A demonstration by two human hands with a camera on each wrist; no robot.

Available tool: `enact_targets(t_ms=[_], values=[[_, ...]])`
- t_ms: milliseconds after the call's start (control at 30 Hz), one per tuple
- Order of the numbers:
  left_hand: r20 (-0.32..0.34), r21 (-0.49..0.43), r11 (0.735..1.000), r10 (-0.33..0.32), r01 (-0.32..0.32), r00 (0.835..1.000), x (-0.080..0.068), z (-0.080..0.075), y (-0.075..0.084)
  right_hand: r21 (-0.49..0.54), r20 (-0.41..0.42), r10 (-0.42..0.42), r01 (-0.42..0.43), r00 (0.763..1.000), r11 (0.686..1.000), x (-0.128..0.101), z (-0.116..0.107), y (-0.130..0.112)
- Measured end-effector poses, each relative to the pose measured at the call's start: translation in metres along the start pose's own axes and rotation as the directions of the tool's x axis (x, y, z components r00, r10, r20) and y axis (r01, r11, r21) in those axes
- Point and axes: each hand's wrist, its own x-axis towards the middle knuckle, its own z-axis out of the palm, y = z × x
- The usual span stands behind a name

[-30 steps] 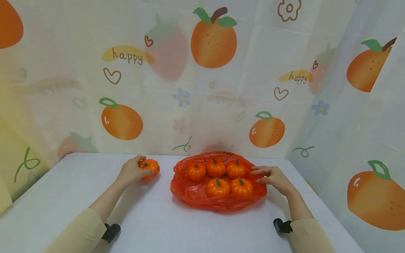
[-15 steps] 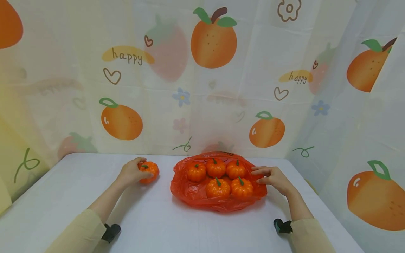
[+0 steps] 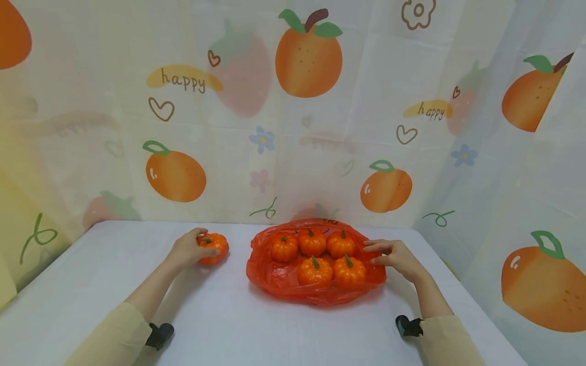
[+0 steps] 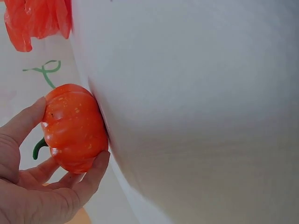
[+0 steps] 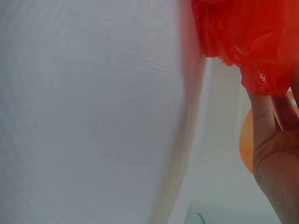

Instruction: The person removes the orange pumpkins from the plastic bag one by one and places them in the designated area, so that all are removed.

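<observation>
My left hand [image 3: 186, 248] holds a small orange pumpkin [image 3: 222, 247] with a green stem, left of the bag. In the left wrist view, the thumb lies on one side of this pumpkin [image 4: 74, 126] and the fingertips on the other, with its underside right at the white tabletop. A red plastic bag [image 3: 274, 287] lies spread wide with several similar small pumpkins [image 3: 316, 272] inside. At the bag's right side, my right hand [image 3: 399, 258] pinches the rim. The right wrist view has its fingers [image 5: 264, 119] going up behind the red plastic [image 5: 261, 42].
The white table [image 3: 220, 320] ends at a fabric backdrop [image 3: 311, 152] printed with oranges, hearts and flowers. More of this cloth hangs along the right side. A dark strap mount [image 3: 160, 335] sits at the left wrist, another [image 3: 409, 326] at the right.
The pumpkin in my left hand has come slightly down and to the left, and its stem has turned a little. My right hand and the bag stay where they were.
</observation>
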Motion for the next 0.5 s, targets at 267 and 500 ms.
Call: enact_targets(t_ms=[267, 500], values=[[0.025, -0.006, 1.000, -0.024, 0.024, 0.999, -0.0010, -0.0011, 0.0005, 0.001, -0.006, 0.011, -0.011, 1.000, 1.000, -0.0009, 0.0011, 0.0002], [0.031, -0.007, 1.000, -0.021, 0.021, 0.999, -0.0013, -0.0020, 0.0022, 0.001, -0.008, 0.009, -0.009, 1.000, 1.000, -0.0012, 0.0006, -0.0004]])
